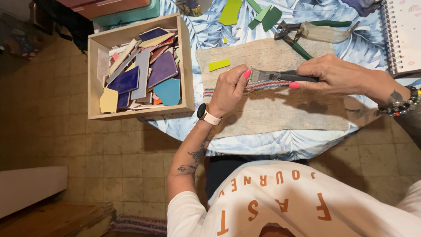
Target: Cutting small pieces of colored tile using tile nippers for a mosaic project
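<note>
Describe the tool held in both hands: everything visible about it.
The tool is a plier-like cutter with dark handles and a grey metal head, lying roughly level above the beige cloth. The right hand grips the handles; the left hand pinches at the head, hiding whatever sits in the jaws. Its shadow falls on the cloth below, so it seems lifted, not resting.

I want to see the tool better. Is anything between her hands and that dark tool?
No. The right hand grips the dark tool by its handle, and the left hand pinches at its metal tip. Nothing visible lies between them.
</note>
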